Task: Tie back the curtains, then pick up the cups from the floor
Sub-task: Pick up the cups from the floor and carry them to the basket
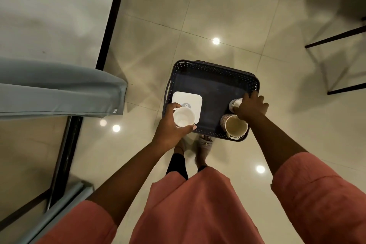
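Observation:
A dark perforated basket [213,69] stands on the tiled floor in front of my feet. My left hand [168,130] grips a white cup [184,117], mouth up, over the basket's near left corner. My right hand [250,108] reaches into the basket's right side and holds a small patterned cup [234,103]. A larger patterned cup [234,126] with a beige inside sits in the near right corner, just below that hand. A grey curtain [59,89] hangs at the left, gathered into a narrow bundle.
A white square card [193,101] with a grey mark lies in the basket's left part. A black-framed window or door [111,18] runs along the left. Dark furniture legs [336,38] stand at the upper right. Glossy floor tiles reflect ceiling lights.

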